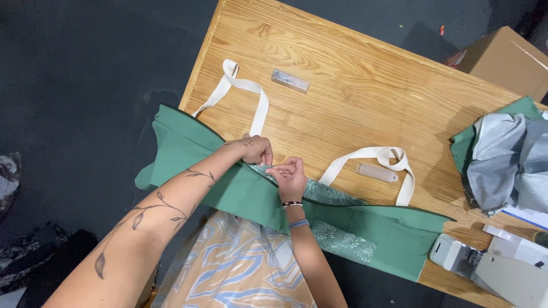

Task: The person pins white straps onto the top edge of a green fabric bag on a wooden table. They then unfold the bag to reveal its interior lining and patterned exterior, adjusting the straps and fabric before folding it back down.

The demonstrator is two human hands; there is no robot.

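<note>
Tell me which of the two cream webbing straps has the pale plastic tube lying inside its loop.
The right cream webbing strap, near the right hand: the pale plastic tube lies within it. The left strap encloses only bare wood.

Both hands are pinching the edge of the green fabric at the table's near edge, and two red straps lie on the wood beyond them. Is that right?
Not quite: the straps are cream, not red, as the head view shows. The rest holds: the left hand and right hand both pinch the edge of the green fabric at the near edge of the table.

Green fabric [188, 145] with leaf-print lining [328, 194], cream straps [251, 97], light wooden table [354, 85], grey cloth [508, 159]
</note>
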